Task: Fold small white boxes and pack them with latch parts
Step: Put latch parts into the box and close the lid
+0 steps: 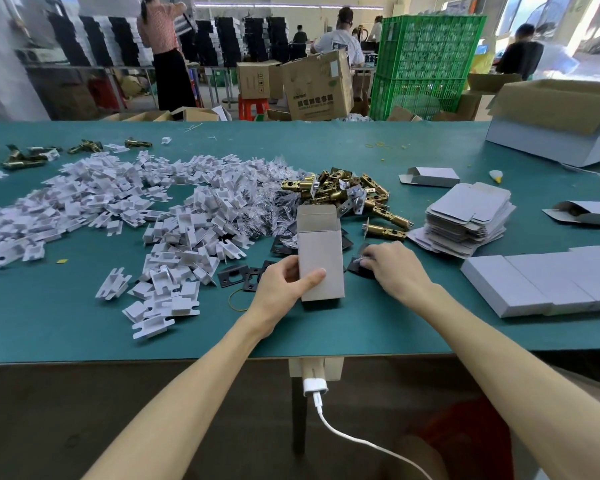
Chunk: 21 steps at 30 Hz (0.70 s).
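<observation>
1. In the head view I see the small white box (321,261) near the middle of the green table (326,330), close to the near edge. It stands tilted with its top flap open and pointing away from me.
2. The left hand (283,287) grips the box from its left side: the thumb lies flat across the front face, and the other fingers are curled out of sight behind it.
3. The right hand (397,268) is just beside the box on its right, knuckles up. Its fingertips are curled down and pinch a black plate (355,266) that lies on the table; I cannot tell whether the plate is lifted.
4. More black plates (236,277) lie flat just left of the left hand, and a yellow rubber band (238,301) lies near that wrist.
5. Behind the box there is a pile of brass latch parts (347,192) – one latch (385,232) lies apart, nearer the right hand.
6. A wide heap of white inserts (118,206) covers the left half of the table.
7. To the right stands a stack of flat box blanks (468,220); nearer me, a row of closed white boxes (541,282) lies side by side.
8. A large open carton (561,123) sits at the far right corner.
</observation>
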Available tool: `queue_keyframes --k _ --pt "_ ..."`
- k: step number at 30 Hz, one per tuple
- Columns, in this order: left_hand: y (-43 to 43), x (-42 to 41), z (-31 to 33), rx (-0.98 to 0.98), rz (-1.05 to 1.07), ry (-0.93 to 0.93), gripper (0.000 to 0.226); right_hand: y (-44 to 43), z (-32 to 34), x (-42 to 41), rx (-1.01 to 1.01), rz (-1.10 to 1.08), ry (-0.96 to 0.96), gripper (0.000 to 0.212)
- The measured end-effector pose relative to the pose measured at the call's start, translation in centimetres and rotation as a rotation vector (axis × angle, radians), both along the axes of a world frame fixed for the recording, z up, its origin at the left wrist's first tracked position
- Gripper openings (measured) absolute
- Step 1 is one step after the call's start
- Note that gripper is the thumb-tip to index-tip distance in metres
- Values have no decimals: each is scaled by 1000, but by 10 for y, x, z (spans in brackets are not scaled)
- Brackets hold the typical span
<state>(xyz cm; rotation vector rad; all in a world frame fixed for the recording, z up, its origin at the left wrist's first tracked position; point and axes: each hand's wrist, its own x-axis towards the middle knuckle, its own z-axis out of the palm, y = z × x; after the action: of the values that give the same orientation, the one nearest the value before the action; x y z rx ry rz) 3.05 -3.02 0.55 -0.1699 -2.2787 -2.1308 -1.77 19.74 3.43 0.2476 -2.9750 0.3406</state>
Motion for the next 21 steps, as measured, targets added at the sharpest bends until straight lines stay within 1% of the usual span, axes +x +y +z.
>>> queue_keyframes --k 2,3,4,7,9,11,12,14,16,18,21 --pt "0 1 1 17 -6 -1 34 1 0 0 -51 -10 39 31" --pt "0 1 1 26 -13 -2 33 2 1 1 -110 -25 64 32" --pt "-1 1 1 33 -24 -2 32 2 3 1 -199 -43 92 32" --pt "-2 1 2 43 -64 12 35 -1 21 3 -588 -81 170 36" --pt "-2 1 1 32 -81 28 41 -8 42 7 -749 -45 242 31" --pt "-2 1 0 19 -85 35 45 -17 63 14 -837 16 310 18" --pt "-2 1 0 16 -85 34 45 -22 73 18 -864 50 352 14" --pt "-2 1 -1 14 -86 35 45 -31 88 27 -890 133 438 13" --pt "-1 0 -2 11 -89 32 45 -40 98 36 -871 234 512 13" --pt "-2 0 -2 6 -88 27 46 -47 101 43 -782 351 534 14" --pt "-3 -1 -3 -2 -85 16 46 -56 95 46 -594 455 462 11"
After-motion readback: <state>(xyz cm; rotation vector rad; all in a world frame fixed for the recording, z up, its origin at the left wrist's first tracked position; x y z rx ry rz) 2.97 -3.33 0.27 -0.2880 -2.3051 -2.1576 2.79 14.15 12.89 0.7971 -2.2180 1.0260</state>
